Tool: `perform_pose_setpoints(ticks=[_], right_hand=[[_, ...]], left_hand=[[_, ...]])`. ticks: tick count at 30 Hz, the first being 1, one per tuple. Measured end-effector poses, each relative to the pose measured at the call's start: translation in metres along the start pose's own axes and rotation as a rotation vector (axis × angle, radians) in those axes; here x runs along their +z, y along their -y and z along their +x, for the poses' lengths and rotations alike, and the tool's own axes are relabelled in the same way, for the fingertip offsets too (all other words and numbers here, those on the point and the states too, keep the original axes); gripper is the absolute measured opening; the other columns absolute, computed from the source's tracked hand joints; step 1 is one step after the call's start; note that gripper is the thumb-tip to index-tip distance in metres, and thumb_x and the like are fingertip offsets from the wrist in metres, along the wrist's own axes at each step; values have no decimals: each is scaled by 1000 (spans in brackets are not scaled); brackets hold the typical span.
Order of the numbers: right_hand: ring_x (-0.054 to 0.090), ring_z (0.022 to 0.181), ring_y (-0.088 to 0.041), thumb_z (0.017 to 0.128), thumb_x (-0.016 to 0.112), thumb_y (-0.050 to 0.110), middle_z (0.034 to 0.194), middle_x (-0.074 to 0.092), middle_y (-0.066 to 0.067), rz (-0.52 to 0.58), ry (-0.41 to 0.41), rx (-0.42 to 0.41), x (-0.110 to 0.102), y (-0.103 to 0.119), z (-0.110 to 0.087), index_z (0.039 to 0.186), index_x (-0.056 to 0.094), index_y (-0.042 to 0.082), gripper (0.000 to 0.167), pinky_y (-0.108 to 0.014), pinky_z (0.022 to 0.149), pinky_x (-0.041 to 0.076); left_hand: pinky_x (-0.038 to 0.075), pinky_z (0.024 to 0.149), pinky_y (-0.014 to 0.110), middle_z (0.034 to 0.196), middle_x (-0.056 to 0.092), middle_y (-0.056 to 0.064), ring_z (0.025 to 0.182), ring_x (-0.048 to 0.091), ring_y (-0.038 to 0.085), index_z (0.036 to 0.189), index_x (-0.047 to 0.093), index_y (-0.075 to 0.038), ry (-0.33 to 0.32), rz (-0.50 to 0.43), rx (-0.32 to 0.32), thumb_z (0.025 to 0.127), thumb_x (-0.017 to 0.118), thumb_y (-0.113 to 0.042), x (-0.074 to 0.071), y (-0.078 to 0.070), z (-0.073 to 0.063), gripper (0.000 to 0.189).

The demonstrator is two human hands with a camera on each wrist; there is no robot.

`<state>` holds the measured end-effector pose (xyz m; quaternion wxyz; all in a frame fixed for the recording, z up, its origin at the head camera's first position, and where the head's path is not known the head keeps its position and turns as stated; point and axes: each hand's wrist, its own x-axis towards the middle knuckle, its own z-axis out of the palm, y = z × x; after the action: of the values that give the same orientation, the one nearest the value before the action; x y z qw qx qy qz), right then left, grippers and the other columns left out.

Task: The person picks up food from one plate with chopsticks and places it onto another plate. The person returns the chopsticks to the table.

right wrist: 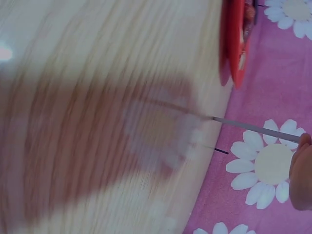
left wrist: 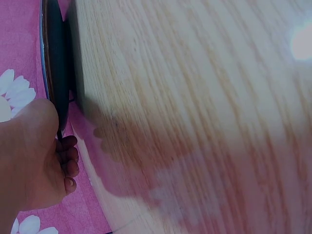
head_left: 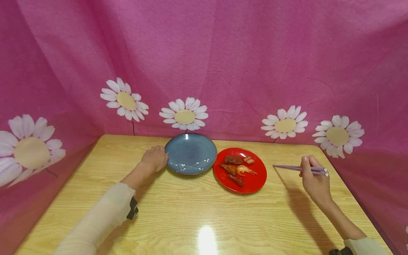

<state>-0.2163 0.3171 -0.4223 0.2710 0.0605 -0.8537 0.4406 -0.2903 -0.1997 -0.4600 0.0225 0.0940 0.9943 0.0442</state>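
Note:
A blue plate point(head_left: 191, 150) with a small white blossom pattern sits toward the back of the table. My left hand point(head_left: 155, 158) grips its left rim; in the left wrist view the thumb lies on one side of the plate point(left wrist: 57, 63) and curled fingers point(left wrist: 71, 168) on the other. Right beside it, a red plate point(head_left: 255, 182) carries several pieces of food: dark meat point(head_left: 233, 160), a shrimp point(head_left: 246, 170) and smaller bits. Over the table's right side, my right hand point(head_left: 316, 184) holds light purple chopsticks point(head_left: 290, 167), tips pointing left toward the red plate, apart from it.
The wooden table point(head_left: 178, 212) reaches back to a pink cloth point(head_left: 236, 71) printed with large daisies, which also hangs at both sides. A bright light reflection shows on the tabletop near the front.

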Motion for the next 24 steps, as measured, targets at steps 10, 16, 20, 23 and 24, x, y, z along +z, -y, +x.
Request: perform_pose_setpoints(ticks=[10,16,20,23,24], right_hand=[[32,57,0,99,57,7,67,44,8,-143,58,-597,8,-10,-4,77,55,8,22,-15,49,28],[36,65,0,102,54,18,76,47,8,-210,139,-722,11,-15,-13,82,57,8,23,-18,52,36],[38,63,0,100,54,18,77,46,11,-234,202,-742,12,-20,-18,85,59,9,19,-18,51,37],[40,64,-1,96,58,16,79,47,12,-263,246,-750,11,-24,-19,89,60,9,10,-18,52,38],[41,64,-1,93,61,13,81,48,12,-274,263,-747,11,-25,-19,91,61,9,5,-18,52,39]], left_hand=[[43,96,54,112,55,26,114,52,42,116,50,13,-7,-5,-1,105,36,-24,1,2,3,42],[43,97,54,115,55,27,116,51,42,118,50,14,5,-7,-6,105,37,-24,2,2,3,43],[43,96,54,112,55,26,114,52,42,117,50,14,0,-3,-3,105,37,-25,3,1,3,42],[43,96,53,112,55,26,114,52,42,117,50,13,-7,-4,-4,105,37,-25,4,1,3,42],[44,96,53,112,55,26,114,52,42,117,51,13,-9,-4,-3,105,37,-25,4,1,3,42]])
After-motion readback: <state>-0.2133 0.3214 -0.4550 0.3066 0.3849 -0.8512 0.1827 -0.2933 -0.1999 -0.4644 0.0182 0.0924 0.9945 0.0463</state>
